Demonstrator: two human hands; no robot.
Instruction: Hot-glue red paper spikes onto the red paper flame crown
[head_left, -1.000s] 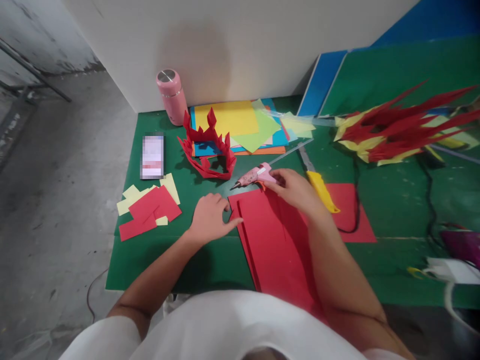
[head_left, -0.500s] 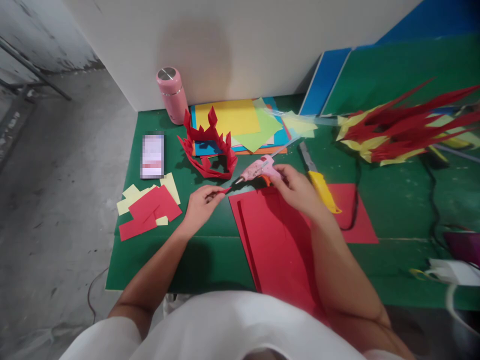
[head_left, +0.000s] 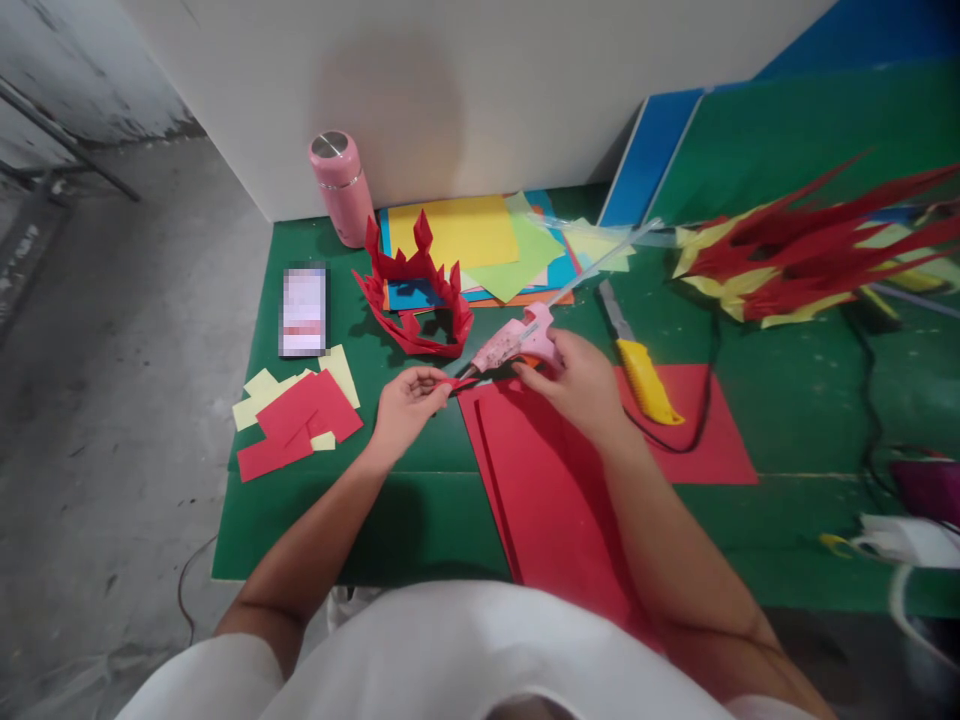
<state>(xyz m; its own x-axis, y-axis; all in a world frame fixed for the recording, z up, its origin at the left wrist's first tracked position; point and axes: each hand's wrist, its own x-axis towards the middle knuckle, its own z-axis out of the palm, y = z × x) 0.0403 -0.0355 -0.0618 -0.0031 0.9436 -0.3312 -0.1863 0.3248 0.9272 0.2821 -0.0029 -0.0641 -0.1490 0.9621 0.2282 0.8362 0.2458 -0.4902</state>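
My right hand (head_left: 581, 385) grips a pink glue gun (head_left: 517, 342), lifted and tilted with its nozzle pointing down-left. The nozzle meets a small red paper piece (head_left: 459, 383) that my left hand (head_left: 405, 405) pinches between its fingers. Both hands hover above the top edge of a large red paper sheet (head_left: 555, 490) lying on the green table (head_left: 360, 520). A spiky red paper crown (head_left: 416, 295) stands just behind the glue gun.
A pink bottle (head_left: 341, 190) stands by the white wall. A phone (head_left: 304, 310) and red and yellow paper scraps (head_left: 296, 420) lie at left. Coloured sheets (head_left: 480, 240), a yellow utility knife (head_left: 641, 370), a black cable (head_left: 705, 380) and a red-yellow spiky paper piece (head_left: 817, 250) lie behind and right.
My left hand lifted off the red sheet holding a small red piece. My right hand raised the glue gun off the table and brought its nozzle to that piece.
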